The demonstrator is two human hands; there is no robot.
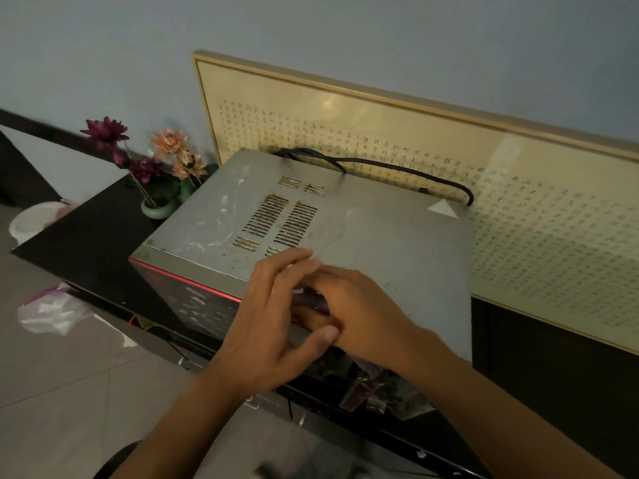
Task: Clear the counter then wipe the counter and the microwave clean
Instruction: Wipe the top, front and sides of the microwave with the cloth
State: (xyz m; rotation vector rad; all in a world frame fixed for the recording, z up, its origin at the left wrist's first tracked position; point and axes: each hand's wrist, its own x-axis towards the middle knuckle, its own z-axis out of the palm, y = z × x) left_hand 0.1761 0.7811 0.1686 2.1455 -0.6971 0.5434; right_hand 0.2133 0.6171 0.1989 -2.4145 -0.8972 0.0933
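Note:
A grey microwave (380,236) with rusty vent slots and white smears on its top stands on the black counter (86,236). Both hands meet over its front top edge. My right hand (363,312) curls round a small dark purplish thing (311,300), mostly hidden, perhaps a cloth. My left hand (273,323) lies against it with fingers stretched forward and the thumb touching the right hand. A black power cord (397,167) lies looped on the back of the microwave's top.
A pot of artificial flowers (155,167) stands on the counter left of the microwave. A large framed calligraphy panel (518,219) leans on the wall behind. On the floor at left are a white bin (34,223) and a plastic bag (52,312).

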